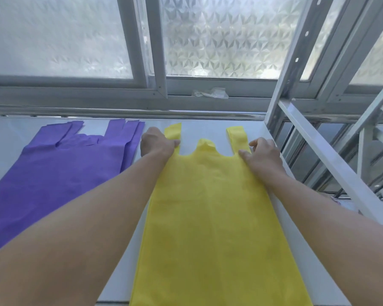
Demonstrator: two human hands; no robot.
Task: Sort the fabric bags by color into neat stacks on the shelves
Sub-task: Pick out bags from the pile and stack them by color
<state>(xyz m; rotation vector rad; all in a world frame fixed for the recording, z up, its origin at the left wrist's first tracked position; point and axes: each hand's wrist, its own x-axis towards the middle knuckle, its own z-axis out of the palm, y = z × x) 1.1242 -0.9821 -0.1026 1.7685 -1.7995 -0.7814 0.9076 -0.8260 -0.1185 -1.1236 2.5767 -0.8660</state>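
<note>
A yellow fabric bag (210, 206) lies flat on the white shelf (208, 129), handles pointing toward the window. My left hand (156, 141) pinches the base of its left handle. My right hand (263, 154) pinches the base of its right handle, near the shelf's right edge. A stack of purple fabric bags (53, 173) lies flat to the left, its handles also toward the window, apart from the yellow bag.
A frosted sliding window (208, 40) with a grey frame runs behind the shelf. A white perforated shelf upright (296, 62) and a diagonal brace (327, 155) stand at the right. A crumpled bit of clear plastic (210, 93) lies on the window track.
</note>
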